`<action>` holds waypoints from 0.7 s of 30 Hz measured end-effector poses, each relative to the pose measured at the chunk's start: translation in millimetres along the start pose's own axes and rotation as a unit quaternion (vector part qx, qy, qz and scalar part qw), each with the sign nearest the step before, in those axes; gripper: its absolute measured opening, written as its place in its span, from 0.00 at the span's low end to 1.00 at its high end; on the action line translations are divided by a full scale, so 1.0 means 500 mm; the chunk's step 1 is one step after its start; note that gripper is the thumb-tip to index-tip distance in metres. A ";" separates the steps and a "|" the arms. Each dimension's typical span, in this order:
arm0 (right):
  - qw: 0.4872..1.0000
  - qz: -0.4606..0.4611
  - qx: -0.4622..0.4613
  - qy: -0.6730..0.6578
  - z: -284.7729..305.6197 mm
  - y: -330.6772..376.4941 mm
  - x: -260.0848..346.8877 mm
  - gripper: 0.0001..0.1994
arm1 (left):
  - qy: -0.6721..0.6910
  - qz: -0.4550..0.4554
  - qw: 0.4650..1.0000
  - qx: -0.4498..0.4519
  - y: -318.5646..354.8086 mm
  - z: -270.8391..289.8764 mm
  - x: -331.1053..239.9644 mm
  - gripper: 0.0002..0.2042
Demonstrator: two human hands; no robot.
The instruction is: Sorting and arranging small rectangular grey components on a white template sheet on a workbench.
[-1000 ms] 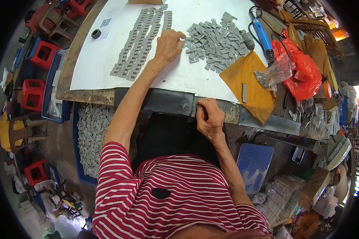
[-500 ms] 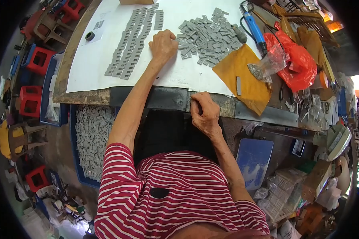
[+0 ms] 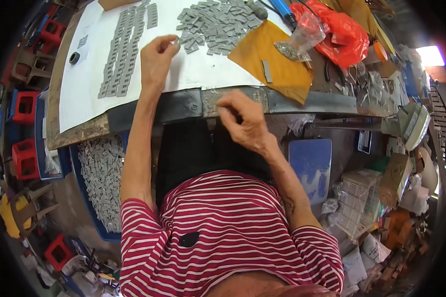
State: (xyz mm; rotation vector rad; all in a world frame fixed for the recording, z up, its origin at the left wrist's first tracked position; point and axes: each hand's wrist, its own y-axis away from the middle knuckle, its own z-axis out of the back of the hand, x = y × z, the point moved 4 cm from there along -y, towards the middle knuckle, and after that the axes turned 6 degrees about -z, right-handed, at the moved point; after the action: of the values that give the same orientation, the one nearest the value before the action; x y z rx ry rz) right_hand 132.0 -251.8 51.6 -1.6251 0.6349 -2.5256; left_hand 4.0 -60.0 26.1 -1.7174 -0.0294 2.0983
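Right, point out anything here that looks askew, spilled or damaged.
The table's front edge is worn and chipped at the left corner. The loose heap of grey pieces lies jumbled, unlike the neat rows beside the left hand. Nothing looks spilled.

One head-worn fisheye view looks steeply down, close over the person's chest, onto the workbench [image 3: 183,106] ahead.

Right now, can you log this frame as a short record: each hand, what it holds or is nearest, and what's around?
left hand: raised over the white sheet, pinching a small grey piece
right hand: at the table edge, fingers curled; contents cannot be told
loose pile: grey pieces, just right of the left hand
rows: grey pieces laid in lines, left of it
yellow paper: right of the sheet
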 end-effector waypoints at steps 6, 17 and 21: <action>0.981 -0.094 -0.081 0.151 0.130 -0.022 -0.039 0.02 | -0.003 0.011 1.000 0.006 0.133 -0.025 -0.055 0.07; 0.931 -0.018 0.020 0.364 0.196 -0.119 -0.157 0.05 | 0.010 -0.050 0.998 -0.039 0.178 -0.025 -0.056 0.05; 0.914 0.007 0.054 0.403 0.193 -0.130 -0.159 0.05 | 0.008 -0.053 0.998 -0.036 0.178 -0.027 -0.053 0.05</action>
State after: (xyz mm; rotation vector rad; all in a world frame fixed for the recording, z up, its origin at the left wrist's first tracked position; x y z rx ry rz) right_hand 262.4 -199.5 42.5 -0.4719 0.5148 -3.0960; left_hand -7.2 -152.8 22.8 -1.7342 -0.1913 2.0286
